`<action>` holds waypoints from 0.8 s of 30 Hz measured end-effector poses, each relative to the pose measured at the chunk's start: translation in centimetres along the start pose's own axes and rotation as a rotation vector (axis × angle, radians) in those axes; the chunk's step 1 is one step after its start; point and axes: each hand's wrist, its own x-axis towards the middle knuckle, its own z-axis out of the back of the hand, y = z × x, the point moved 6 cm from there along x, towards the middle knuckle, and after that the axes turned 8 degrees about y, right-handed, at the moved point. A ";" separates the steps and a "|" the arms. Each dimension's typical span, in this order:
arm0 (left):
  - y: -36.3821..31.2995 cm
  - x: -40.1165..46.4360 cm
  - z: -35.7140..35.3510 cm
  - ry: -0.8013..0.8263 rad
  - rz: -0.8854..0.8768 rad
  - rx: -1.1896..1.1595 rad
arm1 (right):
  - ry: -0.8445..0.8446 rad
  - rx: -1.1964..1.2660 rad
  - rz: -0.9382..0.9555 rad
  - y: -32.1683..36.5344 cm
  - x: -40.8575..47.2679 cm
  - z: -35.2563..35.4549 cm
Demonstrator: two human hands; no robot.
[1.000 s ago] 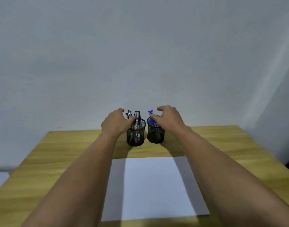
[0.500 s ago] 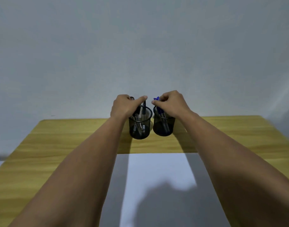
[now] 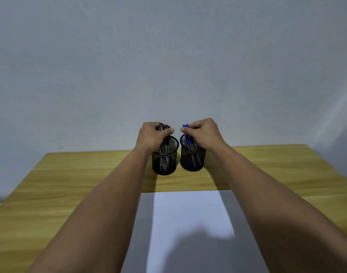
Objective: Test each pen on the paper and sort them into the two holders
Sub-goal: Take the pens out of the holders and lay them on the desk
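Black wire mesh forms both holders, which stand upright, close side by side but apart, at the far middle of the wooden table [image 3: 70, 184]; the left holder [image 3: 164, 161] carries dark pens [image 3: 164, 147], and the right holder [image 3: 192, 157] at its 3 o'clock carries blue-capped pens [image 3: 189, 141]; the left hand [image 3: 153, 135] curls over the tops of the dark pens and grips the bunch, its thumb pointing toward 3 o'clock; the right hand [image 3: 203, 133] pinches the upper ends of the blue-capped pens, whose caps jut out at its 9 o'clock; the two thumbs lie near each other without touching; a white sheet of paper [image 3: 188, 213] lies flat at 6 o'clock from the holders, between the forearms and partly in their shadow; a pale grey wall [image 3: 168, 56] rises behind the table.
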 end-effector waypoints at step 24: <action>-4.0 -2.0 2.8 -0.203 -0.149 0.013 | -0.115 0.109 0.106 4.0 -2.1 3.1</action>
